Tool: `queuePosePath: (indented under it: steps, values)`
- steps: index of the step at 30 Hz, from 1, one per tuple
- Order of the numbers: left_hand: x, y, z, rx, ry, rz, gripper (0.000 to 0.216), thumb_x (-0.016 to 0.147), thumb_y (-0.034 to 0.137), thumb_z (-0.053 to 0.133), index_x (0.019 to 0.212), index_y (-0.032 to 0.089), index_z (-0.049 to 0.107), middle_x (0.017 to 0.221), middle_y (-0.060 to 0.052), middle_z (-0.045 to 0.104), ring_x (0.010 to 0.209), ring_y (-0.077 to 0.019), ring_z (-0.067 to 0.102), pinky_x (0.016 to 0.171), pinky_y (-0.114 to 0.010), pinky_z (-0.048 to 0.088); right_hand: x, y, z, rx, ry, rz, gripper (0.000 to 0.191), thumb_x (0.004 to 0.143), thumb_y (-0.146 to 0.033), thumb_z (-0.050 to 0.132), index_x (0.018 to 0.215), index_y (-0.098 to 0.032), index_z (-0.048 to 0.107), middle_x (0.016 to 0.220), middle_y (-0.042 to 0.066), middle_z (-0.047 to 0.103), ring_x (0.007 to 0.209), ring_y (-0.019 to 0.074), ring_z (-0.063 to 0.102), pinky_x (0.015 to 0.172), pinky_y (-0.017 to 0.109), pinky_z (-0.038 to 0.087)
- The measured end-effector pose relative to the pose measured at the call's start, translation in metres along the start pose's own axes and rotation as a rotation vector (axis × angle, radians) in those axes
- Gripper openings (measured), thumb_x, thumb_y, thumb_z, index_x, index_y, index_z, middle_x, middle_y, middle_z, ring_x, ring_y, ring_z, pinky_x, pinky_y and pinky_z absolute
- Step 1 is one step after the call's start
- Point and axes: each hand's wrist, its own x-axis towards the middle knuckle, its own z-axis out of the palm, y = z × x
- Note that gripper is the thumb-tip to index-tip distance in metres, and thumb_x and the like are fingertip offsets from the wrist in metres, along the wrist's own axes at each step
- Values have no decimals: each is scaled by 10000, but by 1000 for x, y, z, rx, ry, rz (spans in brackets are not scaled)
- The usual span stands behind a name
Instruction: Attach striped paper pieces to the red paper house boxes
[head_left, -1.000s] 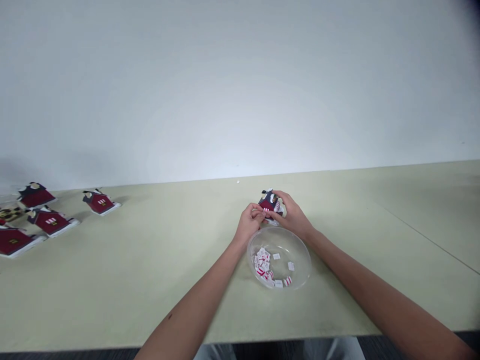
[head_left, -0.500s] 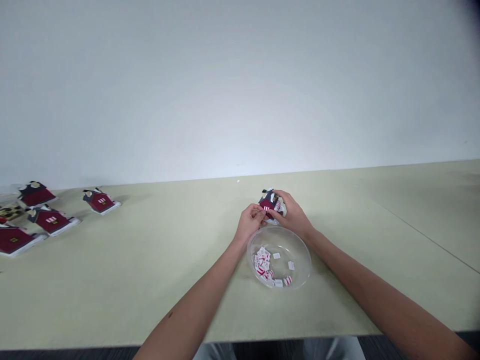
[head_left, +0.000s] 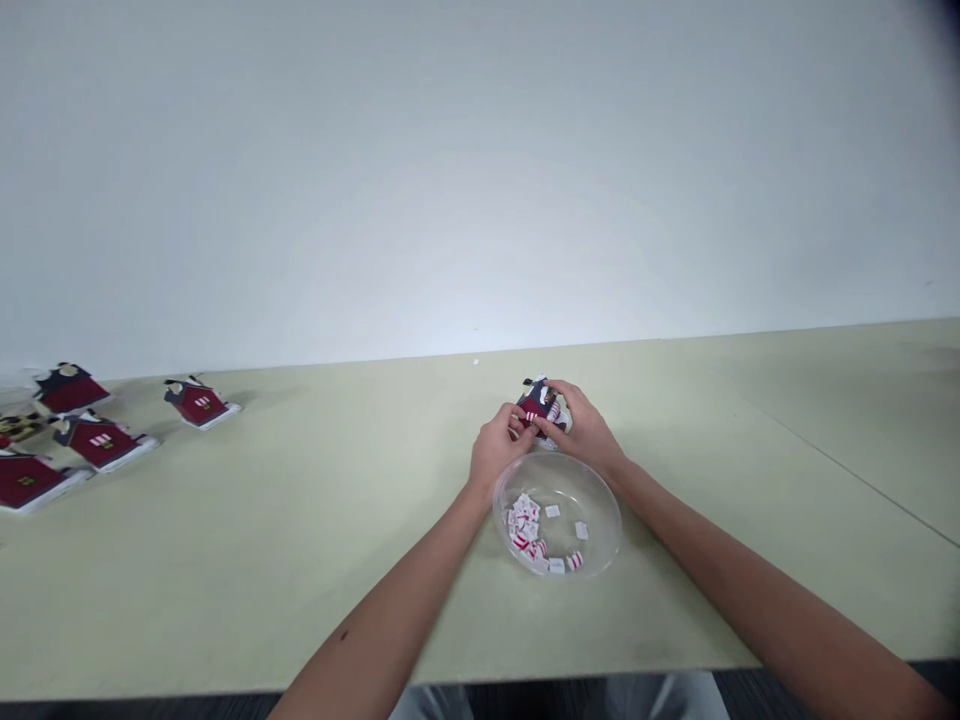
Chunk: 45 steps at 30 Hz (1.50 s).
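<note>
A small dark red model house [head_left: 538, 402] with a dark roof stands on the pale green table [head_left: 315, 520] just beyond a clear plastic bowl [head_left: 557, 515]. My right hand [head_left: 581, 428] is wrapped round the house from the right. My left hand [head_left: 496, 447] has its fingers pinched together against the house's front, where small white striped pieces sit; whether it pinches a piece I cannot make out. The bowl holds several small red and white pieces [head_left: 534, 528].
Several similar red model houses [head_left: 199, 402] stand at the table's far left, by the left edge of view [head_left: 97, 440]. A pale wall rises behind the table. A seam runs across the table on the right [head_left: 855, 470].
My left hand has crept slightly up and toward the house front. The right hand and the bowl have hardly moved.
</note>
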Motion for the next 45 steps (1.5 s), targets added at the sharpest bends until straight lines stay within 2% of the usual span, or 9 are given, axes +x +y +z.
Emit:
queuePosePath:
  steps: [6,19,27,35,45]
  values:
    - [0,1,-1,24,19,-8,159,869,388,601,929,242,582,746,34,650,640,-118,565,578,-218,361,-1,-1,0,12,5,-22,486,916,-357,580,1377,-256,466,1382,105,552,1284,271,524,1078,454,446]
    - [0,2,-2,57,23,-11,131,864,357,597,931,247,577,750,33,658,651,-121,574,582,-217,355,-2,-2,-2,3,-7,-25,523,901,-312,566,1404,-245,438,1406,110,539,1301,269,517,1101,459,432]
    - [-1,4,-2,70,32,-15,115,872,353,582,923,250,585,746,33,664,654,-126,581,576,-224,350,-3,2,0,34,-16,36,592,885,-346,589,1432,-242,390,1420,118,524,1282,283,527,1062,472,459]
    - [-1,1,-2,78,54,-17,128,875,359,587,942,250,584,758,26,675,666,-129,591,591,-224,364,-3,4,1,13,-19,33,512,882,-361,599,1355,-236,449,1348,116,567,1229,282,555,1035,460,465]
    - [0,2,-3,72,56,-18,151,877,383,592,930,241,590,743,23,666,659,-127,587,598,-224,374,-3,2,1,16,-18,47,508,885,-374,598,1354,-243,455,1345,113,574,1227,284,558,1037,467,463]
